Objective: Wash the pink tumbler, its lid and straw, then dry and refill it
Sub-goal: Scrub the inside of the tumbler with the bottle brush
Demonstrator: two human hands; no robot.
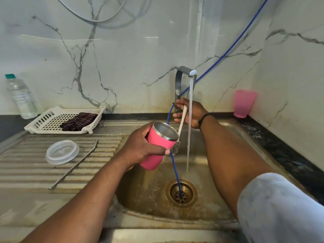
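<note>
My left hand (140,146) grips the pink tumbler (158,148), tilted with its steel mouth toward the tap, over the sink. My right hand (190,112) holds a bottle brush (179,130) by its cream handle up near the tap base; the bristled end hangs beside the tumbler's rim, outside it. Water runs from the tap (185,74) in a stream just right of the brush. The clear lid (62,151) and the metal straw (75,163) lie on the ribbed drainboard to the left.
The steel sink (140,195) has a brass drain with a blue hose (175,171) running into it. A white tray (43,120) holding a dark cloth (78,121) sits at the back left, beside a water bottle (22,97). A pink plastic cup (243,103) stands at the back right.
</note>
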